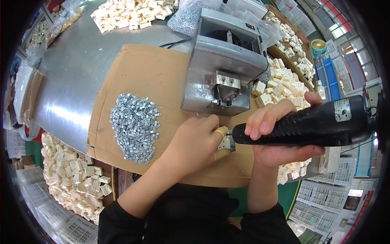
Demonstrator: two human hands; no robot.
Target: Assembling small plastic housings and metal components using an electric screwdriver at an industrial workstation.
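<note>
My left hand (189,148), with yellow tape or finger covers on its fingertips, is closed around a small cream plastic block (224,142) with a grey metal part at its side. My right hand (266,156) grips a black electric screwdriver (317,124), lying nearly level. Its tip points left and meets the block at my left fingertips; the exact contact is hidden. Just beyond my hands stands a metal screw feeder (221,59) with a bracket at its front. Left of my left hand, a pile of small grey metal clips (134,128) lies on a cardboard sheet (152,71).
Cream plastic blocks are heaped at the far left (132,14), right of the feeder (282,83), and in a box at lower left (73,175). A bag of screws (185,18) sits behind the feeder. The metal table (65,93) curves away left.
</note>
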